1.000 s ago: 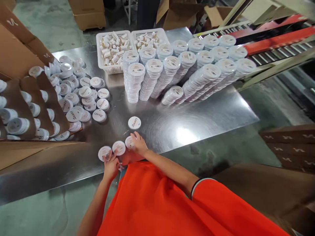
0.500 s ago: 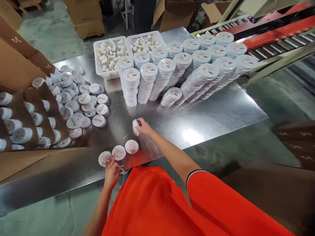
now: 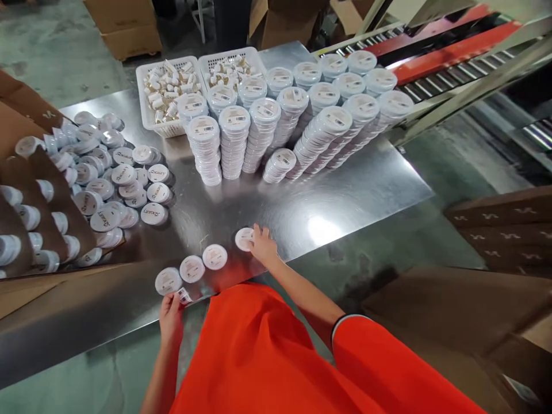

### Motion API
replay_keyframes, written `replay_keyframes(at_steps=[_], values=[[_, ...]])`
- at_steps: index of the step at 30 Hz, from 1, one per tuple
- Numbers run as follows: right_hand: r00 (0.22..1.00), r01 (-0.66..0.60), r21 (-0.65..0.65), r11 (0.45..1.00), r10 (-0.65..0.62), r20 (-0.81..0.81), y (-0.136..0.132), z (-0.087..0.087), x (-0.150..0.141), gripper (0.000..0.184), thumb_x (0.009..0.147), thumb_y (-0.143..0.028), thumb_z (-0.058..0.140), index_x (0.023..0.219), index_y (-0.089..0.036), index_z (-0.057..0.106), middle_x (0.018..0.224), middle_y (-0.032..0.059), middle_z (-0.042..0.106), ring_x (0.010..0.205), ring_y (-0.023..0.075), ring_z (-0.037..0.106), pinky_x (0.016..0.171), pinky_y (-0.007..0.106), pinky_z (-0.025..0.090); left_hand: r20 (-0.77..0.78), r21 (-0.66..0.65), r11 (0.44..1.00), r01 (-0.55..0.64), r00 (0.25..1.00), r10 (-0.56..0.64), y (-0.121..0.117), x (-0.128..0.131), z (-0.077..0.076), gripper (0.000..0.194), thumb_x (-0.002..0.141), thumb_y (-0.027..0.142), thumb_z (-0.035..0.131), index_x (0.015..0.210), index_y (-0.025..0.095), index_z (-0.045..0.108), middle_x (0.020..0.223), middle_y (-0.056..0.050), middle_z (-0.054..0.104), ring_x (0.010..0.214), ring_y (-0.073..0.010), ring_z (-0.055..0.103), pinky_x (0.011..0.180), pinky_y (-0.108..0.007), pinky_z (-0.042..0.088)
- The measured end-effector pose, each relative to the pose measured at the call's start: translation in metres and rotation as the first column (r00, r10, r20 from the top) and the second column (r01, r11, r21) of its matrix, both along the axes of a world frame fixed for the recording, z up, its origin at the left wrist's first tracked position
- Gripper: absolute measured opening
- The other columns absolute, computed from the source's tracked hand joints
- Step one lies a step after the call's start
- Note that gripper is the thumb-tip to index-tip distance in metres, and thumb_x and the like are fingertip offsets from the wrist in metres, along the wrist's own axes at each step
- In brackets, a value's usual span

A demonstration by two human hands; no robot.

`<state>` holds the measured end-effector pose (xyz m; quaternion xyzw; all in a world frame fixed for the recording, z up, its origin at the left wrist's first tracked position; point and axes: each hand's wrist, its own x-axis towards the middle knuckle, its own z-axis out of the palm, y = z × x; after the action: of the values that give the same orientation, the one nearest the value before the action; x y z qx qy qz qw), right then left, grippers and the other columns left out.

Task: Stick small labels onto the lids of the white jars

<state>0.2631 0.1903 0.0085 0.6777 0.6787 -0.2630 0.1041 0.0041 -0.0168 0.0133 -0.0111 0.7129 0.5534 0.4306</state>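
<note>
My left hand [image 3: 171, 313] is closed in a pinch on a small barcode label sheet [image 3: 184, 296] by the table's near edge. Just above it lies the leftmost of three flat round white containers [image 3: 168, 281]; a middle container [image 3: 192, 268] and a right-hand one [image 3: 214, 257] complete the slanting row, printed faces up. Apart from that row, to its right, my right hand [image 3: 264, 246] grips another round white container [image 3: 244, 238] by its right side. This one lies about flat on the metal table, its printed face up and partly covered by my fingers.
Tall stacks of round containers [image 3: 233, 138] stand across the metal table [image 3: 207, 218]. Behind them are two white baskets [image 3: 144, 115] of small white-capped bottles. Loose containers [image 3: 125, 174] heap up at left beside a divided carton [image 3: 26, 172]. A roller conveyor [image 3: 457, 72] runs behind.
My right hand has turned its container from on edge to flat and brought it lower. My left hand has drawn back from the leftmost container, and the label sheet now shows. The view has shifted.
</note>
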Motion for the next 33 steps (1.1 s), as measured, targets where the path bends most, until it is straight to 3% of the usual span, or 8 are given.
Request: replay_keyframes(at_steps=[2, 4, 6, 9, 12, 17, 24, 33], values=[[0.966, -0.248, 0.055, 0.967, 0.251, -0.067, 0.004, 0.001, 0.004, 0.070, 0.090, -0.018, 0.059, 0.156, -0.028, 0.036, 0.164, 0.0167, 0.031, 0.144, 0.0373, 0.040, 0.112, 0.053, 0.042, -0.007, 0.002, 1.000, -0.006, 1.000, 0.006, 0.001, 0.000, -0.001, 0.063, 0.039, 0.057, 0.094, 0.074, 0.016, 0.062, 0.063, 0.005, 0.063, 0.059, -0.0085, 0.057, 0.062, -0.024, 0.053], [0.845, -0.504, 0.072, 0.860, 0.509, -0.166, 0.013, 0.002, 0.010, 0.074, 0.082, -0.004, 0.062, 0.148, -0.036, 0.048, 0.167, 0.0071, 0.030, 0.151, 0.0347, 0.029, 0.117, 0.054, 0.035, -0.017, -0.002, 1.000, -0.008, 1.000, 0.008, -0.001, 0.000, -0.002, 0.062, 0.040, 0.057, 0.094, 0.074, 0.016, 0.062, 0.064, 0.004, 0.063, 0.060, -0.0088, 0.057, 0.062, -0.025, 0.054], [0.771, -0.609, 0.037, 0.792, 0.603, -0.203, 0.021, 0.003, 0.016, 0.078, 0.076, 0.000, 0.069, 0.142, -0.038, 0.055, 0.165, 0.0052, 0.034, 0.149, 0.0350, 0.032, 0.114, 0.052, 0.040, -0.022, -0.013, 1.000, 0.004, 1.000, -0.004, -0.004, 0.000, -0.004, 0.061, 0.041, 0.057, 0.093, 0.074, 0.016, 0.062, 0.064, 0.004, 0.063, 0.059, -0.0090, 0.058, 0.062, -0.025, 0.053], [0.877, -0.475, -0.042, 0.879, 0.469, -0.101, 0.023, 0.005, 0.020, 0.075, 0.077, -0.019, 0.079, 0.146, -0.029, 0.051, 0.152, 0.0152, 0.049, 0.133, 0.0364, 0.050, 0.101, 0.044, 0.050, -0.035, -0.007, 1.000, 0.030, 0.999, -0.030, -0.009, -0.001, -0.007, 0.058, 0.046, 0.057, 0.091, 0.075, 0.016, 0.062, 0.064, 0.004, 0.063, 0.059, -0.0085, 0.057, 0.060, -0.023, 0.050], [0.959, -0.280, -0.093, 0.955, 0.284, 0.024, 0.012, 0.003, 0.019, 0.064, 0.090, -0.046, 0.066, 0.145, -0.016, 0.051, 0.133, 0.0215, 0.057, 0.112, 0.0329, 0.064, 0.091, 0.039, 0.053, -0.054, -0.010, 0.999, 0.049, 0.997, -0.049, -0.013, -0.001, -0.010, 0.055, 0.050, 0.057, 0.089, 0.076, 0.016, 0.062, 0.066, 0.004, 0.063, 0.059, -0.0089, 0.058, 0.060, -0.024, 0.050], [0.993, -0.111, -0.048, 0.993, 0.113, 0.035, -0.013, -0.010, 0.010, 0.061, 0.100, -0.042, 0.045, 0.158, -0.028, 0.030, 0.141, 0.0175, 0.049, 0.099, 0.0258, 0.070, 0.084, 0.036, 0.055, -0.049, -0.050, 0.998, 0.046, 0.998, -0.049, -0.014, 0.000, -0.009, 0.053, 0.049, 0.054, 0.088, 0.075, 0.017, 0.061, 0.066, 0.004, 0.063, 0.058, -0.0087, 0.057, 0.060, -0.024, 0.049], [0.998, -0.056, -0.073, 0.996, 0.055, -0.014, -0.017, -0.014, -0.013, 0.051, 0.102, -0.036, 0.039, 0.153, -0.032, 0.042, 0.134, 0.0135, 0.053, 0.095, 0.0230, 0.071, 0.084, 0.034, 0.055, -0.036, -0.083, 0.995, 0.057, 0.998, -0.060, -0.013, -0.003, -0.004, 0.052, 0.046, 0.054, 0.089, 0.072, 0.017, 0.062, 0.063, 0.005, 0.062, 0.058, -0.0092, 0.057, 0.060, -0.022, 0.049], [0.994, -0.112, -0.058, 0.992, 0.112, 0.006, -0.015, -0.013, -0.024, 0.059, 0.102, -0.041, 0.039, 0.158, -0.023, 0.030, 0.137, 0.0181, 0.054, 0.102, 0.0276, 0.070, 0.084, 0.036, 0.055, -0.057, -0.102, 0.994, 0.024, 0.998, -0.030, -0.036, -0.012, -0.012, 0.048, 0.053, 0.057, 0.083, 0.071, 0.019, 0.060, 0.063, 0.004, 0.064, 0.059, -0.0135, 0.061, 0.061, -0.028, 0.052]])
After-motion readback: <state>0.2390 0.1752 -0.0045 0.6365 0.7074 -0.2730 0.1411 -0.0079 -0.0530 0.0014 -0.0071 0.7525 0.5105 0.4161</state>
